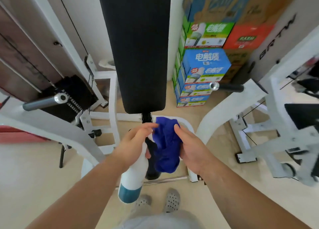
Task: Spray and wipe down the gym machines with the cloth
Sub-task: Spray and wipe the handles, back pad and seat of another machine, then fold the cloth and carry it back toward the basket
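Observation:
A white spray bottle (133, 180) with blue liquid at its base hangs from my left hand (136, 142), which grips its neck, forefinger stretched toward the cloth. My right hand (189, 145) holds a crumpled blue cloth (166, 145) against the bottle's nozzle. Both hands are just below the lower end of the machine's long black back pad (138, 47). The black seat under the cloth is mostly hidden.
White frame arms (57, 125) with grey handles (43, 101) flank the pad on both sides. A weight stack (72, 94) stands at left. Stacked drink cartons (203, 73) fill the back right. Beige floor and my grey clogs (172, 200) lie below.

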